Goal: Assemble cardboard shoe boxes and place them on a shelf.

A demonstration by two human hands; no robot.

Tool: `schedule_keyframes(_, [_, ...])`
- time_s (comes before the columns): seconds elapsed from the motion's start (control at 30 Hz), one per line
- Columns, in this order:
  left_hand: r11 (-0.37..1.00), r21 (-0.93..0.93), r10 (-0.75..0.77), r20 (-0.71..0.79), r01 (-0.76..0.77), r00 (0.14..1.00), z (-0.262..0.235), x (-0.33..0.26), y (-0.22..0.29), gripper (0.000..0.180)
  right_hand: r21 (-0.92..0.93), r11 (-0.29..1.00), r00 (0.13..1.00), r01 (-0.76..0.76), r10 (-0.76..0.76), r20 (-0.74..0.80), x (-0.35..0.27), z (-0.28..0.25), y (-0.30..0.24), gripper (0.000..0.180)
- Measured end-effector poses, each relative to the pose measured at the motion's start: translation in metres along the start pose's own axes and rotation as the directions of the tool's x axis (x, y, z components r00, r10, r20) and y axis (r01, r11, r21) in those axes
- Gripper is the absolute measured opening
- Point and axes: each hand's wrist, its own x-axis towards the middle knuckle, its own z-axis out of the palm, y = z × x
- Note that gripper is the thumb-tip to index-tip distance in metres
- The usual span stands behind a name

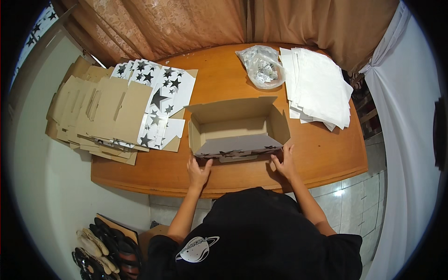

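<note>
An open cardboard box (233, 126) stands on the table in front of me, plain brown inside, its near wall white-grey with black stars. Its top flaps are raised, and nothing shows inside. At the box's near left corner is my left hand (199, 173), thumb and fingers apart. My right hand (285, 165) is at the near right corner, also with thumb and fingers spread. Both hands are at or very near the cardboard; whether they press on it I cannot tell. Neither is wrapped around anything.
Flat cardboard blanks (102, 107), some star-printed, lie stacked at the left of the wooden table (219, 179). A clear plastic bag (263, 67) of small pieces and a pile of white sheets (322, 86) lie at the back right. Shoes (107, 247) sit at lower left.
</note>
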Motion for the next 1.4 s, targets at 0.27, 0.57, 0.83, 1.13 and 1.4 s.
schedule_keyframes(0.27, [0.889,0.046,-0.457,0.144,0.455,0.878,-0.037,0.038,0.041,0.060,-0.093,0.863,0.803,-0.496,0.497,0.328,0.036,-0.035,-0.021,0.064])
schedule_keyframes(0.57, [0.687,-0.512,-0.179,0.569,0.516,0.803,-0.057,0.041,0.022,0.047,0.282,0.807,0.750,-0.519,0.271,0.604,0.047,-0.060,-0.027,0.085])
schedule_keyframes(0.83, [0.995,0.017,0.096,0.141,-0.100,0.985,-0.032,0.016,0.038,0.089,0.333,0.891,0.891,-0.309,0.149,0.429,0.032,-0.036,-0.001,0.081])
schedule_keyframes(1.13, [0.864,0.427,0.211,0.173,-0.266,0.962,-0.025,0.005,0.039,0.121,0.215,0.926,0.873,-0.312,0.190,0.449,0.032,-0.040,0.002,0.085])
schedule_keyframes(1.4, [0.982,0.159,-0.102,-0.015,0.103,0.995,-0.032,0.010,0.057,0.130,-0.187,0.978,0.991,-0.089,0.107,0.086,0.058,-0.089,-0.097,0.112])
